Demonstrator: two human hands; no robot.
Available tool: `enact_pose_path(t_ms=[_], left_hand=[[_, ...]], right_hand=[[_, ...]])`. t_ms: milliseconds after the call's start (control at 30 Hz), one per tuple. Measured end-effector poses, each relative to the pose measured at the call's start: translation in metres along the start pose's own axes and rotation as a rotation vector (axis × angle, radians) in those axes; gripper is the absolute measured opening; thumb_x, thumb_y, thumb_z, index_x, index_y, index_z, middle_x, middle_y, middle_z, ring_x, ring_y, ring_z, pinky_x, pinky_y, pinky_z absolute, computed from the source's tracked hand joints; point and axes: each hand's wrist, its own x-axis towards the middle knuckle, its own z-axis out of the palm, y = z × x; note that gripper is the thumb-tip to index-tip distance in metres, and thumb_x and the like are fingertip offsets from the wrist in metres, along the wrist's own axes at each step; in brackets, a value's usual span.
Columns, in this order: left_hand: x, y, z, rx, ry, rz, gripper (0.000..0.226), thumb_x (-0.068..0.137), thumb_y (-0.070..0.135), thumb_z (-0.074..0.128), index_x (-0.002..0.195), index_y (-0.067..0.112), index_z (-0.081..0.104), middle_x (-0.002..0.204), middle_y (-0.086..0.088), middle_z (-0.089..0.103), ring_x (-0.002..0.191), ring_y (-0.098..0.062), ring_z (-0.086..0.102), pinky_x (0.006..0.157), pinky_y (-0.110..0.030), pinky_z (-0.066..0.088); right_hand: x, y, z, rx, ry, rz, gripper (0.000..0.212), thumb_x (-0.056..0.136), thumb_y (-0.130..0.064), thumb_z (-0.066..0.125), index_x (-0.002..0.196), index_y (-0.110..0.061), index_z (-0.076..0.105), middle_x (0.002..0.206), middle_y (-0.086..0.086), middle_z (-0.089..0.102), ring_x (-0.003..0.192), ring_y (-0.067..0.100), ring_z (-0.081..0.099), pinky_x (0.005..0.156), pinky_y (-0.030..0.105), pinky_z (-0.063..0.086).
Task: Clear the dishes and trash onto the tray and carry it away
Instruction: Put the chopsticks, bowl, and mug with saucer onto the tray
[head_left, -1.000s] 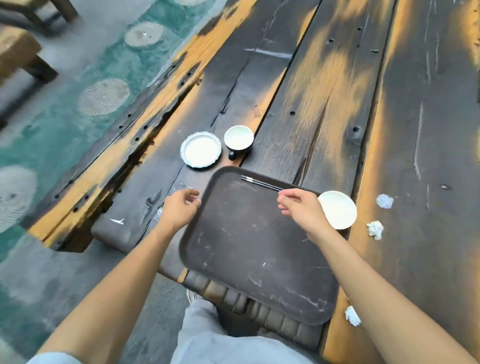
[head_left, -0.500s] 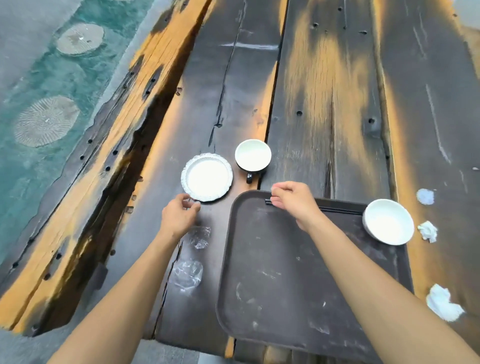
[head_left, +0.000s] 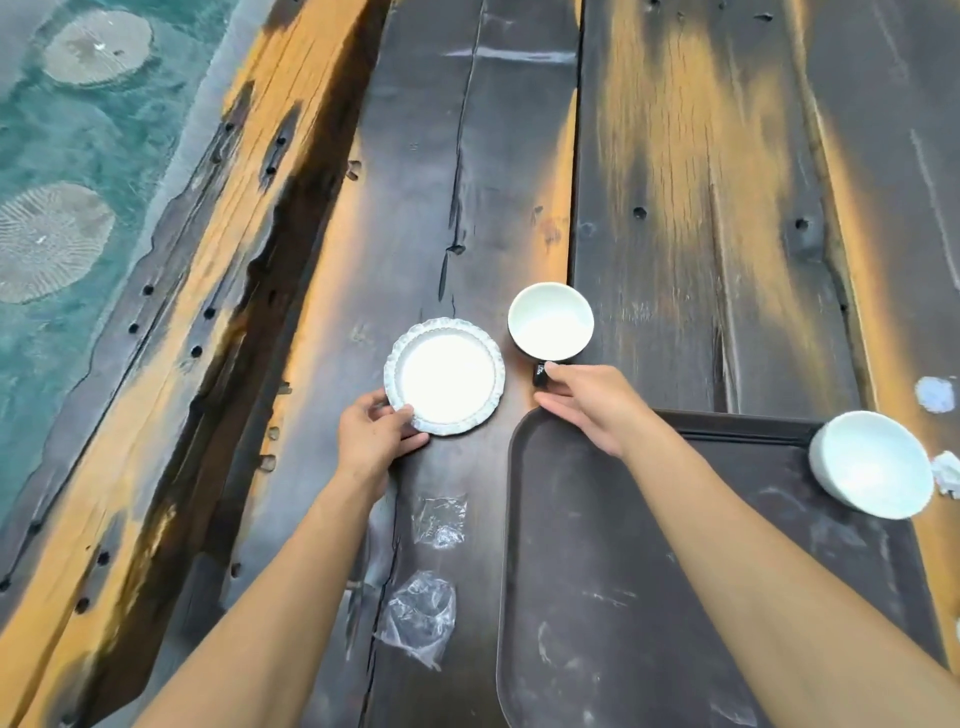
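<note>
Left hand grips plate (rim).

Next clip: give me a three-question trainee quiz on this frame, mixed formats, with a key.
1. True or false: the white bowl sits on the tray.
2. The left hand touches the rim of which item? A) scalloped plate B) cup C) plastic wrapper
3. Fill in: the right hand reaches for the cup's dark ____.

Key: 1 true; 2 A; 3 handle.
</note>
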Motion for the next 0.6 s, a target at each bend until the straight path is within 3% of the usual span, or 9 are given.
enact_pose_path(t_ms=[100, 200, 433, 600], left_hand=[[0.001, -0.001, 0.002, -0.045, 0.018, -0.005, 0.030, 0.093, -0.001, 0.061, 0.122, -0.006, 0.057, 0.088, -0.011, 0.063, 0.067, -0.016, 0.069, 0.064, -0.029, 0.062], [0.003, -0.005, 0.004, -0.067, 0.041, -0.005, 0.028, 0.093, 0.002, 0.063, 0.118, -0.009, 0.059, 0.081, -0.009, 0.064, 0.053, -0.004, 0.067, 0.068, -0.028, 0.062], [-0.010, -0.005, 0.004, -0.118, 0.065, 0.057, 0.028, 0.090, 0.000, 0.066, 0.112, -0.015, 0.060, 0.072, -0.012, 0.060, 0.052, -0.007, 0.063, 0.071, -0.034, 0.063], [-0.040, -0.008, 0.010, -0.157, 0.037, 0.087, 0.026, 0.090, 0.000, 0.066, 0.112, -0.014, 0.063, 0.074, -0.013, 0.059, 0.058, -0.013, 0.063, 0.065, -0.027, 0.062]], right_hand=[[0.001, -0.001, 0.005, 0.056, -0.005, 0.027, 0.011, 0.095, -0.006, 0.063, 0.104, 0.001, 0.064, 0.103, 0.012, 0.064, 0.100, 0.027, 0.067, 0.097, 0.034, 0.054], [0.002, -0.001, 0.008, 0.093, -0.011, 0.047, 0.008, 0.094, -0.004, 0.064, 0.097, 0.003, 0.065, 0.098, 0.013, 0.066, 0.096, 0.026, 0.067, 0.089, 0.032, 0.058], [-0.011, -0.005, -0.005, 0.206, 0.062, -0.027, 0.008, 0.090, 0.002, 0.069, 0.089, 0.010, 0.068, 0.092, 0.018, 0.067, 0.094, 0.028, 0.068, 0.087, 0.036, 0.059], [-0.031, -0.006, -0.026, 0.245, 0.107, -0.053, 0.007, 0.087, 0.005, 0.070, 0.090, 0.011, 0.067, 0.087, 0.019, 0.067, 0.091, 0.028, 0.069, 0.088, 0.040, 0.059]])
